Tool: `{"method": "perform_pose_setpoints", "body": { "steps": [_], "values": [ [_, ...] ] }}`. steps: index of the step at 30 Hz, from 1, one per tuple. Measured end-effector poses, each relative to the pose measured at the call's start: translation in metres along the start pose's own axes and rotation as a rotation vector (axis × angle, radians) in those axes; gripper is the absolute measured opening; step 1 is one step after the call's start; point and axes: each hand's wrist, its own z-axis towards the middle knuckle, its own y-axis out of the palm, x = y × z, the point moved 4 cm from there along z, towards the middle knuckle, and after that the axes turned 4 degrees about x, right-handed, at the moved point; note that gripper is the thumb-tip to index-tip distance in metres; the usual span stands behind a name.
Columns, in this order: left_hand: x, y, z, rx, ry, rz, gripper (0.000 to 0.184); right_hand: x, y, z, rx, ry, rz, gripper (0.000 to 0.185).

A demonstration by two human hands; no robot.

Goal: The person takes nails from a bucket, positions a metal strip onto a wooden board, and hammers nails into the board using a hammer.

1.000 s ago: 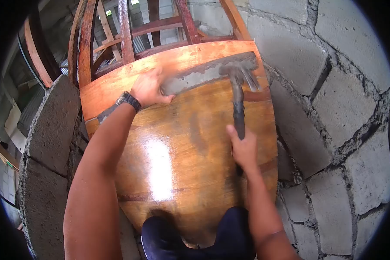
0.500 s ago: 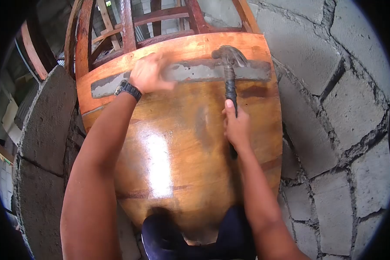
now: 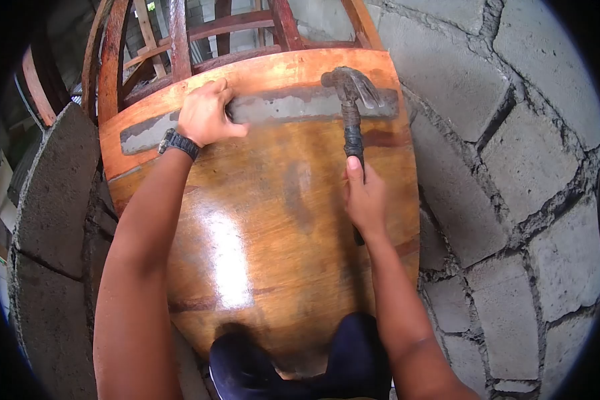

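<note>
My right hand [image 3: 365, 200] is wrapped round the handle of a claw hammer [image 3: 353, 123], its grip bound in dark tape. The metal head hangs over the right part of a grey-smeared strip [image 3: 287, 107] on a varnished plywood panel [image 3: 280, 173]. At the left part of that strip is my left hand [image 3: 208, 115], wearing a dark wristwatch [image 3: 179, 143]. Its thumb stretches out to the right, apart from the curled fingers. Nothing shows in the gap between them; the palm side is hidden.
Reddish wooden framing [image 3: 180, 40] stands beyond the panel's far edge. A rough block wall [image 3: 460, 153] runs along the right, and a grey block wall [image 3: 53, 200] rises on the left. My knees in dark trousers [image 3: 247, 363] are at the panel's near edge.
The view has shifted slightly, so the panel sits further left. My left hand's fingers have drawn in a little and look less blurred. The hammer remains over the strip in my right hand.
</note>
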Motion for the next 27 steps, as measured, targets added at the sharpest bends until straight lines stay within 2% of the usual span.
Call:
{"method": "perform_pose_setpoints", "body": {
  "steps": [3, 7, 9, 11, 13, 15, 17, 19, 21, 23, 25, 27],
  "values": [
    [-0.009, 0.001, 0.001, 0.066, -0.004, 0.000, 0.057, 0.004, 0.008, 0.009, 0.031, -0.036, 0.034, 0.056],
    [-0.030, 0.007, 0.001, 0.024, -0.084, 0.064, 0.063, 0.004, 0.017, 0.020, 0.013, 0.004, 0.095, 0.055],
    [-0.032, 0.007, -0.001, 0.069, -0.021, 0.005, 0.060, -0.008, 0.023, 0.024, 0.030, 0.033, 0.134, 0.054],
    [-0.024, 0.000, 0.000, 0.090, 0.033, 0.071, 0.062, -0.019, 0.029, 0.023, 0.006, 0.039, 0.152, 0.054],
    [-0.023, -0.001, 0.001, 0.007, -0.018, 0.093, 0.065, -0.023, 0.034, 0.024, 0.009, 0.055, 0.160, 0.054],
    [-0.027, 0.001, -0.002, -0.026, -0.049, 0.111, 0.067, -0.027, 0.034, 0.025, 0.015, -0.006, 0.089, 0.055],
    [-0.025, 0.003, -0.001, 0.014, -0.039, 0.080, 0.067, -0.018, 0.039, 0.031, 0.010, 0.021, 0.018, 0.059],
    [-0.021, -0.002, 0.000, 0.013, -0.057, 0.050, 0.066, -0.009, 0.048, 0.039, 0.053, -0.210, -0.268, 0.063],
    [-0.021, -0.004, 0.003, 0.017, -0.066, 0.024, 0.066, -0.005, 0.051, 0.039, 0.080, -0.159, -0.288, 0.066],
    [-0.019, -0.014, 0.002, 0.207, -0.085, -0.122, 0.066, 0.000, 0.055, 0.041, 0.087, -0.119, -0.323, 0.068],
    [-0.010, -0.025, -0.005, 0.262, -0.149, -0.160, 0.067, -0.005, 0.053, 0.042, 0.068, -0.092, -0.337, 0.070],
    [-0.009, -0.026, -0.032, 0.477, -0.616, -0.319, 0.055, 0.000, 0.053, 0.044, 0.090, -0.110, -0.403, 0.069]
  ]
}}
